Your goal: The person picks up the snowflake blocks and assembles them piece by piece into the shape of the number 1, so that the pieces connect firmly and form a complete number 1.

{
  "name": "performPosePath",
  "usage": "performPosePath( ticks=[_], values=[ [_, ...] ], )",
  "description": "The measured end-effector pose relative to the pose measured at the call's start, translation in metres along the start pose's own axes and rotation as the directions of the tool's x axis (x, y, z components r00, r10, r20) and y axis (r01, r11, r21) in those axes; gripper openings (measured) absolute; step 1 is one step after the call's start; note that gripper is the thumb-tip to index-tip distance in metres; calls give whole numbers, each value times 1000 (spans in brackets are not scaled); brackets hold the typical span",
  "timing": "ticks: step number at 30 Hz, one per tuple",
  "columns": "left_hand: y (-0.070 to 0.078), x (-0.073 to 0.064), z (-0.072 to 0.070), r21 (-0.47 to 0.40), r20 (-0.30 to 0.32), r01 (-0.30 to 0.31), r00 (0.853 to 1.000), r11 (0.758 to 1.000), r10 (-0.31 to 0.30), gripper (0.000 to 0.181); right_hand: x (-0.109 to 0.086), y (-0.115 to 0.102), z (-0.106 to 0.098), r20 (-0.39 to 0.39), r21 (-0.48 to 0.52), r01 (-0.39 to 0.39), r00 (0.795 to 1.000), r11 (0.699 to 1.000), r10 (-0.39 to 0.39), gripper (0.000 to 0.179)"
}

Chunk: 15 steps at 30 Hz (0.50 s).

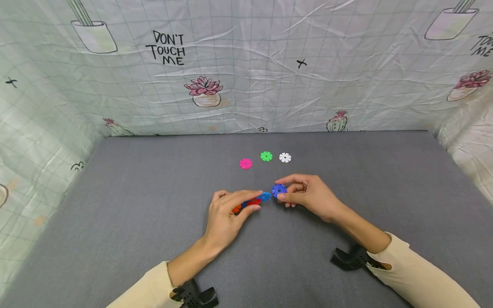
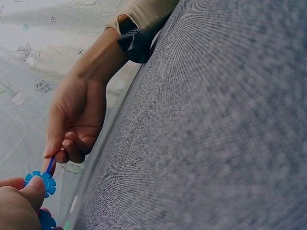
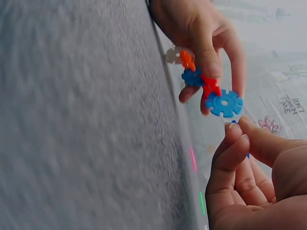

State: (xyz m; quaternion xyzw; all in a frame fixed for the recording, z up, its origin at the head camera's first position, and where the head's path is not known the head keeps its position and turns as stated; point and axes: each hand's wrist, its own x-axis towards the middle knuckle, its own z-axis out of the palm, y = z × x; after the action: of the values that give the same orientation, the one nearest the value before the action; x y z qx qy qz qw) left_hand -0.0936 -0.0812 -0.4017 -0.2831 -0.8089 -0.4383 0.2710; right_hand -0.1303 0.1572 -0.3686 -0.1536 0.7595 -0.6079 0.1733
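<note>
My left hand (image 1: 227,218) grips a chain of notched plastic discs joined edge to edge. In the right wrist view the chain runs from a whitish disc (image 3: 172,54) through an orange disc (image 3: 186,59), a blue disc (image 3: 192,76) and a red disc (image 3: 210,86) to a light blue disc (image 3: 224,103) at its end. Between thumb and forefinger, my right hand (image 1: 313,197) pinches a dark blue notched disc (image 1: 279,191). That disc stands close to the light blue one; whether they touch, I cannot tell. Fingers hide part of the chain.
Beyond the hands, a pink disc (image 1: 245,164), a green disc (image 1: 266,156) and a white disc (image 1: 285,158) lie flat on the grey table (image 1: 154,171). A printed cloth (image 1: 246,55) hangs behind the table and at its sides.
</note>
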Motion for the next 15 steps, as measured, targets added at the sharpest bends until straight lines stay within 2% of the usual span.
performPosePath(
  ticks=[6, 15],
  values=[
    [-1, -1, 0, -7, 16, -6, 1000, 1000, 6, 35, -3, 1, 5, 2, 58, 10, 1000, 998, -10, 41],
    [-3, -1, 2, -18, 22, -51, 998, 999, 52, 35, -5, 3, 9, 27, 95, 12, 1000, 995, -15, 40]
  ],
)
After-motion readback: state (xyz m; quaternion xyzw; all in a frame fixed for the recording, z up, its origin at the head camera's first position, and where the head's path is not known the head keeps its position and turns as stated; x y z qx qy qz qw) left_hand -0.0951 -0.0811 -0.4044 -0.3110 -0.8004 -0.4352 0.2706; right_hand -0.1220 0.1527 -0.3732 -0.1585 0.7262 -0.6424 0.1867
